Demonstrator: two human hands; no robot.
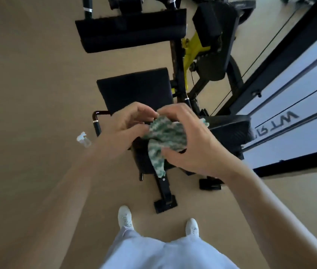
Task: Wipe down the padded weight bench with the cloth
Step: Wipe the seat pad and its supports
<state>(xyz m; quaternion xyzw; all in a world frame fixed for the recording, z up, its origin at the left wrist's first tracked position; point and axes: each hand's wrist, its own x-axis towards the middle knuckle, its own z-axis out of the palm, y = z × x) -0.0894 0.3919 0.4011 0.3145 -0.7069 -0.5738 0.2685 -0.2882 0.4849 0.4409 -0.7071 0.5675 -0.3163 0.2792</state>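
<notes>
The padded weight bench (134,90), black upholstery on a black metal frame, stands right in front of me on the tan floor (27,74). Its square seat pad lies just beyond my hands and its wider back pad (130,30) lies farther off.

I judge the wiping barely begun or not begun. The cloth is up in my hands, not flat on the padding, and I see no damp streak on either pad, so as far as I can tell the whole bench is left to do.

Going from my left, a small clear spray bottle (83,139) lies on the floor, well apart from the bench frame. My left hand (122,125) pinches the upper edge of the green-and-white patterned cloth (165,133) between thumb and curled fingers (144,110). The cloth hangs bunched over the near end of the seat, one tail drooping toward the frame. My right hand (188,144) grips its other side, fingers arched over the top and thumb tucked beneath.

Farther right, a yellow-and-black exercise machine (210,55) crowds close beside the bench and could hamper my reach along that edge. Beyond it runs a dark-framed glass panel (299,105). My white shoes (125,216) stand just short of the bench's front foot (165,206).
</notes>
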